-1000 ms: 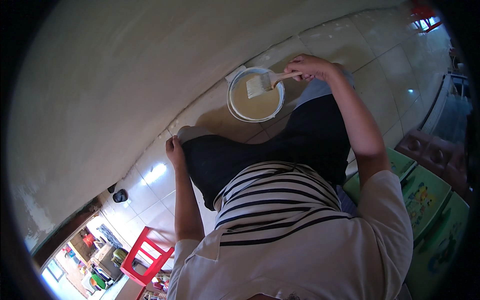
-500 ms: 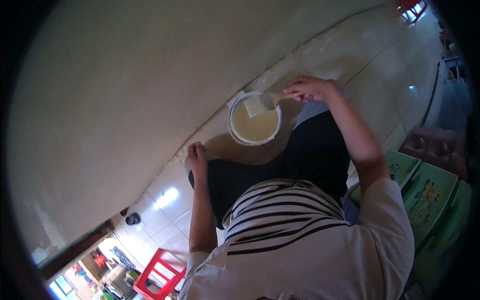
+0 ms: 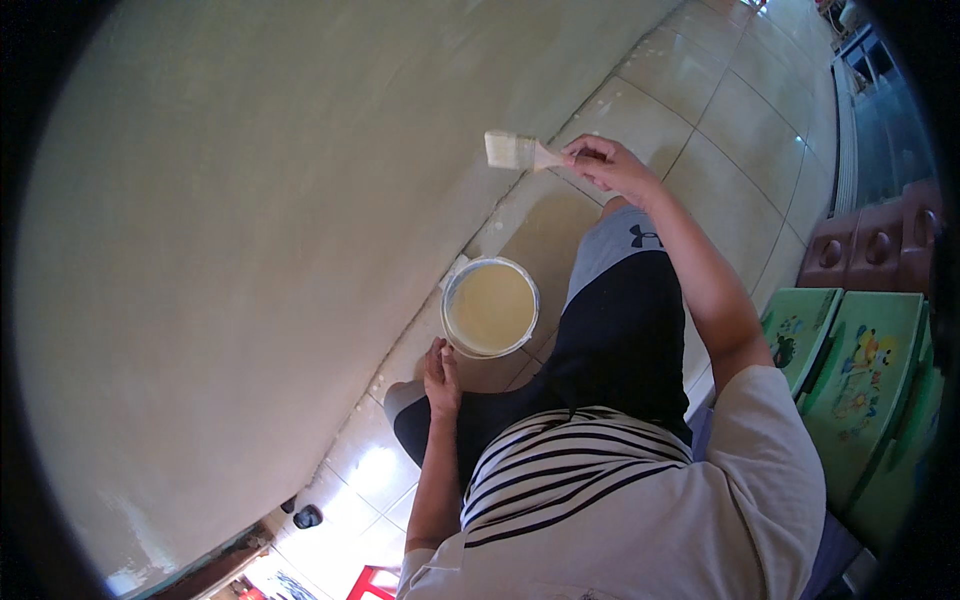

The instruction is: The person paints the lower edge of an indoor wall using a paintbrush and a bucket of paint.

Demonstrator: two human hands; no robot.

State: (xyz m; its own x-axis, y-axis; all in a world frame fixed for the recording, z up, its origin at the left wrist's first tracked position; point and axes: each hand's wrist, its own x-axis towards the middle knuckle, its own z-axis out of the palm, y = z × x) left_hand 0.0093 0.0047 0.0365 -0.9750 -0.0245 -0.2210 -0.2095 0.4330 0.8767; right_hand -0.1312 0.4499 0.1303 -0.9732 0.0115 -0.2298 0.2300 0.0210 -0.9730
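A wide flat paintbrush (image 3: 512, 151) with pale, paint-coated bristles is in my right hand (image 3: 610, 168), its light wooden handle held between thumb and fingers. The bristles point left, in front of the wall (image 3: 290, 220); whether they touch it I cannot tell. Below and to the left of that hand, a round white bucket of cream-coloured paint (image 3: 490, 308) stands on the floor by the wall's foot. My left hand (image 3: 440, 378) is beside my left knee, close to the bucket's near rim, its fingers loosely curled together with nothing seen in them.
Green drawers with cartoon pictures (image 3: 862, 375) stand close on my right, with brown moulded containers (image 3: 868, 240) beyond. A red plastic piece (image 3: 372, 584) shows at the lower edge, and a small dark object (image 3: 307, 516) lies by the wall. The floor is glossy tile (image 3: 735, 150).
My right hand has lifted the brush out of the bucket and swung it up toward the wall. The view has shifted, and my left hand now appears nearer the bucket.
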